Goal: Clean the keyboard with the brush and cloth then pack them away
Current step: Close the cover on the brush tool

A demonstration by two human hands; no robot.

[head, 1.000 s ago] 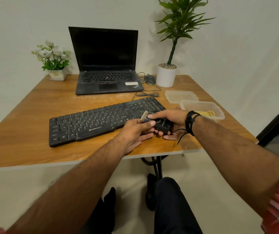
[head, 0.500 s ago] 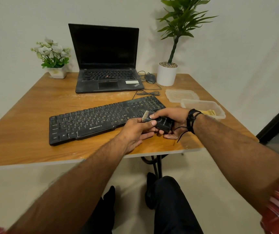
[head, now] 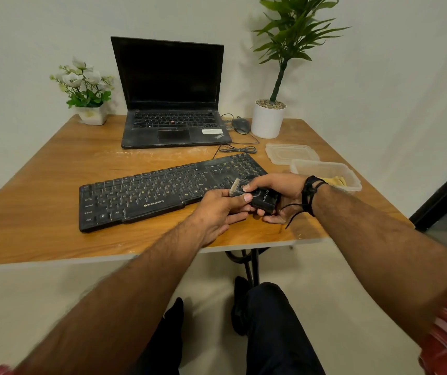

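Both hands meet over the near right part of the worktop (head: 41,201), just in front of the keyboard's right end. The right hand (head: 279,190) holds the brush (head: 257,197), a small black block with pale bristles sticking out of its left end. Its fingers are curled round the black body, with the thumb on top. The left hand (head: 217,209) pinches the bristle end (thumb on top, the other fingers curled underneath). So both hands have hold of the same brush.

The keyboard (head: 163,193) is black and lies flat on the worktop, turned a little so its right end sits farther back. The brush is above its near right corner; I cannot tell if they touch.

To the right, behind the right wrist, sits a clear box (head: 325,170) with the yellow cloth (head: 337,181) inside it. The box's lid (head: 291,152) lies flat just behind it.

Farther back stands an open laptop (head: 172,104) with a dark screen. A mouse (head: 241,125) sits beside it, next to a tall plant (head: 269,117) in a white pot. A small pot of white flowers (head: 86,93) stands in the far left corner.
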